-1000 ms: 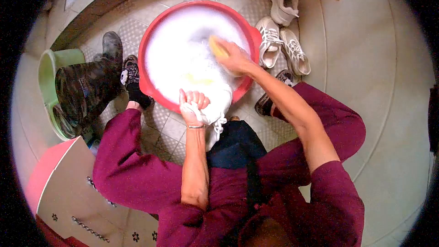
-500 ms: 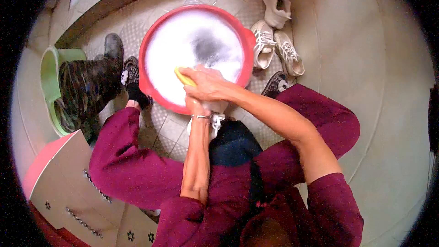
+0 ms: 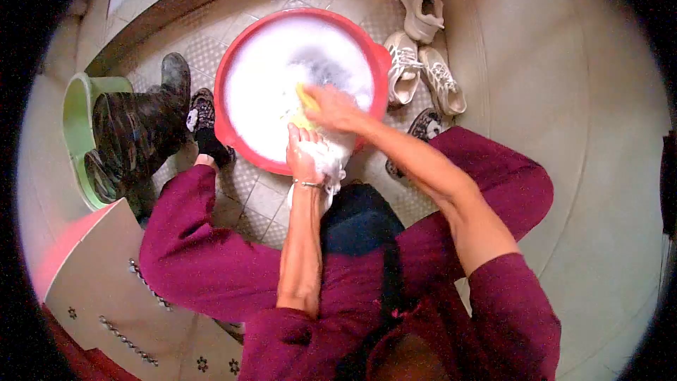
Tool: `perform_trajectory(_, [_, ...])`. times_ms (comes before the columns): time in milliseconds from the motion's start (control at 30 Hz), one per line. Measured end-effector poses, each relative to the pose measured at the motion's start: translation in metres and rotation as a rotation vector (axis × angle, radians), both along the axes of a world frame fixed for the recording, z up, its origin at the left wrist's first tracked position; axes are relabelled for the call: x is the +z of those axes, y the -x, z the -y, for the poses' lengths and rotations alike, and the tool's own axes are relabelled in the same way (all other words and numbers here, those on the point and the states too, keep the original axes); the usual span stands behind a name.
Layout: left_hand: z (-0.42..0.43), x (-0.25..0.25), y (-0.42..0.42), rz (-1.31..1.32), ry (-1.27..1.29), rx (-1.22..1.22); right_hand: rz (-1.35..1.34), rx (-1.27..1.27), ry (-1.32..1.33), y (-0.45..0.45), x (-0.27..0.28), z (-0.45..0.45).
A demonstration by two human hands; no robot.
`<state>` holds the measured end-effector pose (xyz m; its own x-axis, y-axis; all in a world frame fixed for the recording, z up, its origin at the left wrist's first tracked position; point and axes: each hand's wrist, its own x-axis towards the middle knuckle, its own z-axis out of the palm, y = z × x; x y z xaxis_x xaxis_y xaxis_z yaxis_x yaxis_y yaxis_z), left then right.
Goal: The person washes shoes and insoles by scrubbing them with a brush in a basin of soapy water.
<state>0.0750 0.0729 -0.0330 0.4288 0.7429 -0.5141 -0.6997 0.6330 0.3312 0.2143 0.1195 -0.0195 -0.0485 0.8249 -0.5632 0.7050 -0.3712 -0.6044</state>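
Note:
A red basin (image 3: 224,130) full of suds (image 3: 261,63) stands on the floor in front of me. At its near rim my left hand (image 3: 305,155) is closed on a white lace-up shoe (image 3: 331,162), partly covered in foam and partly hidden by the hand. Over the suds, just beyond the left hand, my right hand (image 3: 335,108) grips a yellow scrubbing brush (image 3: 307,97). The right fingers are slightly blurred. Dark water shows through the foam past the brush.
Several off-white shoes (image 3: 443,81) sit right of the basin beside a pale wall. To the left, dark boots (image 3: 134,123) lie against a green tub (image 3: 76,116). A drawer cabinet (image 3: 106,282) stands near left. My slippered feet (image 3: 202,113) flank the basin.
My right hand and the brush have moved slightly up and right, apart from my left hand. The left hand stays at the near rim with the shoe, its fingers now more visible.

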Motion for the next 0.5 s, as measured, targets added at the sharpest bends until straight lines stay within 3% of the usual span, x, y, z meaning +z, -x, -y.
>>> perform_trajectory(33, [-0.003, 0.003, 0.003, -0.007, -0.002, -0.006, -0.007, -0.006, -0.002, -0.003, -0.003, -0.002])
perform_trajectory(100, [-0.009, 0.008, 0.000, -0.200, 0.250, 0.170, 0.045, -0.056, -0.206, -0.016, -0.010, -0.006])
perform_trajectory(300, [-0.011, 0.002, 0.018, 0.082, 0.116, 0.145, 0.152, -0.188, -0.226, -0.058, -0.069, -0.002])
perform_trajectory(367, [-0.012, 0.000, 0.017, 0.160, 0.089, 0.143, 0.313, -0.078, -0.417, -0.068, -0.079, 0.012])
perform_trajectory(433, [-0.012, 0.001, 0.017, 0.101, 0.144, 0.147, 0.295, -0.084, -0.403, -0.065, -0.047, 0.030])
perform_trajectory(500, [-0.012, -0.002, 0.019, 0.143, 0.105, 0.132, -0.617, -0.162, 0.057, -0.062, -0.029, 0.047])
